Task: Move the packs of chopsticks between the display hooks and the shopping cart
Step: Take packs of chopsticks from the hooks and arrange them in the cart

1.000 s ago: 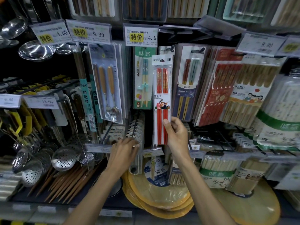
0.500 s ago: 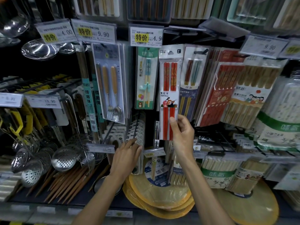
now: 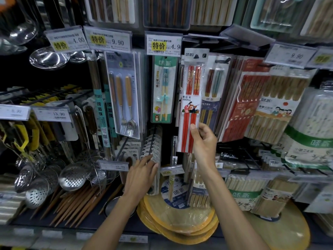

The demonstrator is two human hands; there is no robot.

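Note:
My right hand (image 3: 204, 143) pinches the lower end of a slim clear pack of red chopsticks (image 3: 193, 83) and holds it upright against the display. The pack's white header with its hang hole is level with the upper row of hooks, just right of the 4.9 price tag (image 3: 164, 45). I cannot tell whether the hole is on a hook. My left hand (image 3: 142, 175) is lower, with fingers stretched onto a row of small packs (image 3: 153, 143) hanging on a lower hook. The shopping cart is out of view.
Hanging beside the red pack are a green training-chopsticks pack (image 3: 164, 87) and a blue pack (image 3: 214, 83). A fork-and-spoon set (image 3: 124, 94) hangs left; bamboo chopstick bundles (image 3: 277, 109) hang right. Metal strainers (image 3: 72, 177) and round mats (image 3: 180, 222) fill the bottom shelf.
My right hand has lifted the red chopstick pack upward, from below the row of hanging packs to level with them. My left hand has stayed at the lower hook.

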